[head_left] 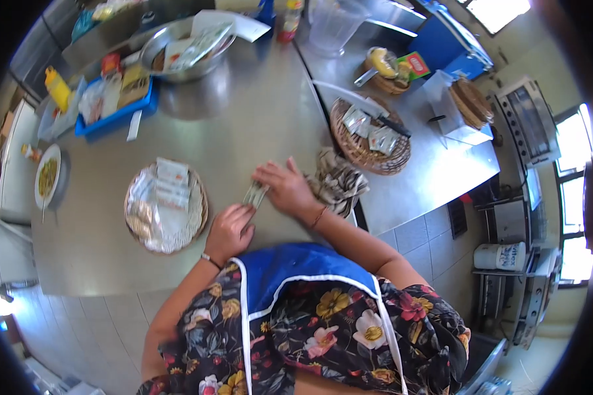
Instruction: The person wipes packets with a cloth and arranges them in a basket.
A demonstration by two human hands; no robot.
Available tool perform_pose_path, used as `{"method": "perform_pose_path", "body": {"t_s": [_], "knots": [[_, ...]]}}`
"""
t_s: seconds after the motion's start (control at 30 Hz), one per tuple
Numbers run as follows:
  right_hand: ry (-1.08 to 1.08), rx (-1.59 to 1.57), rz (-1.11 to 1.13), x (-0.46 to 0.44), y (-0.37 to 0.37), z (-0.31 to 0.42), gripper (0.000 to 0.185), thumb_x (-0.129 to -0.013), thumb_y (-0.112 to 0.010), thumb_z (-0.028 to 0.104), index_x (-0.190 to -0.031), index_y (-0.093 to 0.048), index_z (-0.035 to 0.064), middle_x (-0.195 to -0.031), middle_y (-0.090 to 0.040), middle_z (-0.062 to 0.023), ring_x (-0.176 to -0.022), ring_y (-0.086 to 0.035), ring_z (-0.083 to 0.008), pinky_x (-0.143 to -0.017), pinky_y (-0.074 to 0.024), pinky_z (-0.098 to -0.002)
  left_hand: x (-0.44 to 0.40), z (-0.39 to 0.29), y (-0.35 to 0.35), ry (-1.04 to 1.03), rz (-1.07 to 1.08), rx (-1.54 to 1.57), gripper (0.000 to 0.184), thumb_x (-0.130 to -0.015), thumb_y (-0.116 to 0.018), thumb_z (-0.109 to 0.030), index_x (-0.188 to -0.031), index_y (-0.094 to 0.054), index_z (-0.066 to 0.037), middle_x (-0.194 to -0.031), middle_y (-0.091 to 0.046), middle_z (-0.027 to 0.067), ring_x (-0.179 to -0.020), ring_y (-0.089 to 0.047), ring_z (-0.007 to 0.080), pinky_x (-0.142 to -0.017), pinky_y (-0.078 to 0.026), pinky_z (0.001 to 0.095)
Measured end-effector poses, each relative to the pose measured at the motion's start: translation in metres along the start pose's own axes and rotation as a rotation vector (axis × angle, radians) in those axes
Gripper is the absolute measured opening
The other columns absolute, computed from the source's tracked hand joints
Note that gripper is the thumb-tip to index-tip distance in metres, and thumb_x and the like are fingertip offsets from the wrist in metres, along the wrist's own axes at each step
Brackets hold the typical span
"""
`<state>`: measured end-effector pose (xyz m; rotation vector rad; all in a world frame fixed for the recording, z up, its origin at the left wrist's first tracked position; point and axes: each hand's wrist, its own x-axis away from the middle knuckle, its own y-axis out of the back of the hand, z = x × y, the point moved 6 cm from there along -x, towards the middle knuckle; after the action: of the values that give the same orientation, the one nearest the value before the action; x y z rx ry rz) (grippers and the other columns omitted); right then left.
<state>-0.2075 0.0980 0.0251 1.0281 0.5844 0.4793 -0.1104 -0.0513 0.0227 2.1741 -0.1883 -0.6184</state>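
Observation:
A few small pale sachets (255, 195), lying together, are between my two hands over the steel table. My left hand (229, 229) has curled fingers closed on their lower end. The fingers of my right hand (288, 188) reach over their upper end and grip it, with one finger raised; the thumb is hidden. Left of my hands sits a round wicker basket (203, 227) lined with a white doily (184, 232), holding flat white sachets (172, 184) and clear wrapped packets (145, 217). A crumpled striped cloth (339, 181) lies just right of my right hand.
At right, another wicker basket (339, 135) holds sachets and a black-handled knife (394, 126). Farther back are a metal bowl (191, 71), a blue tray (115, 125) and a clear plastic jug (329, 33). A plate (57, 158) of food stands at the left edge.

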Motion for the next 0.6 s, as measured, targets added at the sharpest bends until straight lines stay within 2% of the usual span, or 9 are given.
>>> {"method": "perform_pose_path", "body": {"t_s": [0.03, 0.13, 0.17, 0.27, 0.3, 0.37, 0.4, 0.43, 0.6], "knots": [[-0.024, -0.035, -0.032, -0.003, 0.003, -0.008, 0.035, -0.094, -0.056, 0.019, -0.128, -0.063, 0.018, -0.136, -0.059, -0.0035, -0.13, -0.051, -0.0274, -0.114, -0.0244, -0.0586, -0.002, -0.001, 0.002, 0.008, -0.008, 0.01, 0.037, -0.078, -0.067, -0.016, -0.113, -0.068, -0.001, -0.116, -0.067, 0.0126, -0.112, -0.06, 0.03, -0.096, -0.048, 0.0415], [-0.285, -0.341, -0.095, -0.01, 0.011, -0.031, 0.032, -0.093, -0.057, 0.015, -0.124, -0.065, 0.0156, -0.131, -0.062, -0.0056, -0.124, -0.055, -0.0292, -0.113, -0.0296, -0.0544, -0.004, -0.003, 0.005, 0.034, -0.004, 0.011, 0.036, -0.079, -0.067, -0.016, -0.112, -0.068, -0.001, -0.115, -0.067, 0.0133, -0.112, -0.06, 0.0304, -0.096, -0.048, 0.0418], [-0.285, -0.352, -0.078, -0.011, 0.018, -0.026, 0.035, -0.093, -0.058, 0.016, -0.128, -0.062, 0.0137, -0.133, -0.06, -0.007, -0.124, -0.054, -0.031, -0.113, -0.0319, -0.0508, -0.003, -0.004, 0.005, 0.038, 0.002, 0.006, 0.036, -0.079, -0.067, -0.016, -0.113, -0.068, -0.002, -0.115, -0.068, 0.0131, -0.112, -0.06, 0.03, -0.096, -0.048, 0.0416], [-0.034, -0.324, -0.049, -0.005, 0.022, 0.022, 0.037, -0.095, -0.057, 0.017, -0.131, -0.059, 0.0128, -0.135, -0.058, -0.007, -0.125, -0.053, -0.032, -0.112, -0.0329, -0.0505, -0.002, -0.002, 0.002, 0.039, -0.002, -0.01, 0.037, -0.079, -0.068, -0.016, -0.113, -0.068, -0.002, -0.115, -0.068, 0.0123, -0.112, -0.06, 0.0292, -0.095, -0.048, 0.041], [0.078, -0.202, 0.091, 0.002, 0.007, 0.035, 0.042, -0.096, -0.055, 0.022, -0.137, -0.054, 0.0134, -0.141, -0.054, -0.0064, -0.131, -0.048, -0.0324, -0.115, -0.0286, -0.0507, -0.002, 0.0, 0.0, 0.067, 0.059, -0.021, 0.037, -0.079, -0.068, -0.015, -0.113, -0.068, -0.003, -0.115, -0.068, 0.0119, -0.113, -0.06, 0.029, -0.095, -0.048, 0.041], [0.171, -0.1, 0.095, 0.012, -0.007, 0.042, 0.044, -0.097, -0.054, 0.025, -0.14, -0.052, 0.0153, -0.144, -0.051, -0.0053, -0.136, -0.043, -0.0321, -0.116, -0.0249, -0.0527, 0.001, 0.006, -0.004, 0.123, 0.182, -0.042, 0.037, -0.078, -0.069, -0.015, -0.114, -0.068, -0.003, -0.116, -0.068, 0.0113, -0.113, -0.06, 0.0287, -0.096, -0.048, 0.041], [0.217, -0.049, 0.097, 0.014, -0.009, 0.045, 0.045, -0.097, -0.053, 0.027, -0.141, -0.051, 0.0163, -0.145, -0.05, -0.0048, -0.138, -0.041, -0.0319, -0.116, -0.023, -0.0537, 0.0, 0.004, -0.002, 0.102, 0.131, -0.026, 0.038, -0.078, -0.069, -0.015, -0.114, -0.068, -0.003, -0.116, -0.068, 0.011, -0.113, -0.06, 0.0286, -0.096, -0.048, 0.041], [0.174, 0.006, 0.17, 0.01, -0.013, 0.038, 0.047, -0.098, -0.051, 0.032, -0.144, -0.048, 0.019, -0.149, -0.046, -0.0027, -0.142, -0.035, -0.03, -0.117, -0.0179, -0.0569, -0.001, 0.003, -0.001, 0.081, 0.077, -0.012, 0.038, -0.078, -0.069, -0.015, -0.114, -0.068, -0.003, -0.117, -0.068, 0.0107, -0.113, -0.06, 0.0286, -0.096, -0.048, 0.0409], [-0.052, -0.013, 0.08, -0.012, -0.005, -0.001, 0.043, -0.099, -0.051, 0.03, -0.141, -0.051, 0.0214, -0.149, -0.047, -0.0033, -0.142, -0.035, -0.0304, -0.117, -0.0179, -0.0575, -0.003, 0.001, 0.001, 0.038, -0.001, 0.003, 0.037, -0.078, -0.068, -0.015, -0.114, -0.068, -0.003, -0.118, -0.067, 0.0092, -0.114, -0.058, 0.0267, -0.097, -0.047, 0.0402]]}}
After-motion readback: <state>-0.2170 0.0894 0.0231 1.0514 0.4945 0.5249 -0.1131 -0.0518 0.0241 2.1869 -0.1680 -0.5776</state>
